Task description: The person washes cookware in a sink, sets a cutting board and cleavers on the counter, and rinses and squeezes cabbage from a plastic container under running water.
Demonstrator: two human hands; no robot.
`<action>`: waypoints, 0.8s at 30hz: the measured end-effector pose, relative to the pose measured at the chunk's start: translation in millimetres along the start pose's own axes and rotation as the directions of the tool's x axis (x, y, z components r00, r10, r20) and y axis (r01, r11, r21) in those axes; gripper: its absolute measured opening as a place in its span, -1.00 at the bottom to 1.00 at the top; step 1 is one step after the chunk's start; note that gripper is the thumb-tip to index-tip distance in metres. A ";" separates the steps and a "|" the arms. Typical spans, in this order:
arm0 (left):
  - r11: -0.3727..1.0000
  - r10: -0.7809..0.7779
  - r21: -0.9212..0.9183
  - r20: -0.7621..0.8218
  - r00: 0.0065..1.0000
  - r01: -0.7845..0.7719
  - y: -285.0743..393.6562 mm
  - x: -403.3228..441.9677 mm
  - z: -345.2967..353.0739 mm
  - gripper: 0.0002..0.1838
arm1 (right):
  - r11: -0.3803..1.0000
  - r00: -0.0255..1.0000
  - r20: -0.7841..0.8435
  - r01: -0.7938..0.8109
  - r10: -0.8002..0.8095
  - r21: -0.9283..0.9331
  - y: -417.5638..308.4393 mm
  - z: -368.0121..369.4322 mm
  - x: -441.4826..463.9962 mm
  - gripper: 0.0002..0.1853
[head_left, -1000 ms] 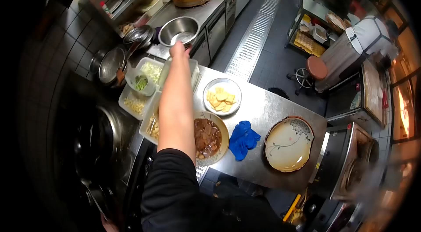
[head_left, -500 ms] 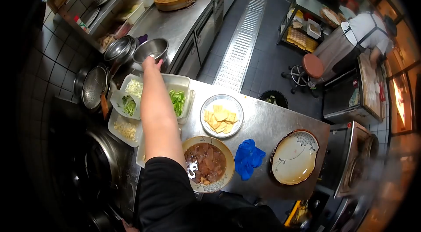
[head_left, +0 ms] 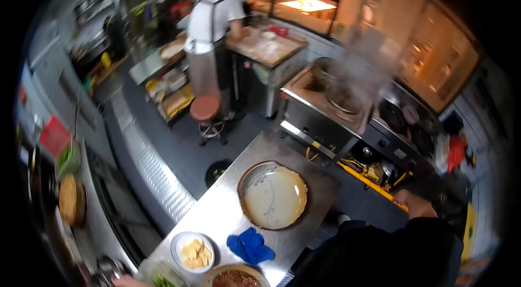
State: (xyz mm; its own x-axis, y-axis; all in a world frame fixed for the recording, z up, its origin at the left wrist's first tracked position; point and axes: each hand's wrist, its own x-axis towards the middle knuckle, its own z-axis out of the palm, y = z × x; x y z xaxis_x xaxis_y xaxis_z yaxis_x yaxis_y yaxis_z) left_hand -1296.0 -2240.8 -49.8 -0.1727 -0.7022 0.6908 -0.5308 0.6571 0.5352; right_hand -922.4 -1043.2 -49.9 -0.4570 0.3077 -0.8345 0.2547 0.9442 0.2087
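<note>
At the lower left edge, partly cut off, my left hand (head_left: 127,280) is at the rim of a metal bowl (head_left: 110,266); its fingers look closed on it. Out to the right, my right hand (head_left: 415,204) has curled fingers and overlaps the end of a yellow bar (head_left: 369,181); whether it grips anything is unclear. On the steel table (head_left: 217,205) are a large brown-rimmed dish (head_left: 273,196), a crumpled blue cloth or glove (head_left: 249,245), a plate (head_left: 175,249) of pale yellow slices (head_left: 195,254), and a bowl of brown stew (head_left: 236,279). A container of greens (head_left: 163,279) is beside my left hand.
Beyond the table, a co-worker (head_left: 214,21) leans over a floured worktop (head_left: 268,48), a round stool (head_left: 205,108) behind. A steaming cooker (head_left: 320,108) stands at right. A bin (head_left: 217,172) sits by the table; a round wooden board (head_left: 71,200) is on the left counter.
The view has swung right, bringing the cooker and my right hand into sight. My left hand and the metal bowl have shifted to the lower left edge.
</note>
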 end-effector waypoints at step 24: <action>0.487 0.866 -0.626 0.440 -0.239 0.609 764.5 -707.5 -510.0 -0.57 | -0.187 0.707 0.253 -0.172 0.661 0.967 57.4 401.8 -36.1 -0.45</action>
State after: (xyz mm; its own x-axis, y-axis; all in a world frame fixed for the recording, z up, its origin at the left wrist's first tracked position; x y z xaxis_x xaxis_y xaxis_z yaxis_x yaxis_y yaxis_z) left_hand -1156.6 -1101.8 118.6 -0.7830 0.6163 0.0840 0.1560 0.0638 0.9857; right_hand -548.9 -1047.2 -212.7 0.0612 0.8116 -0.5810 0.8549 -0.3431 -0.3892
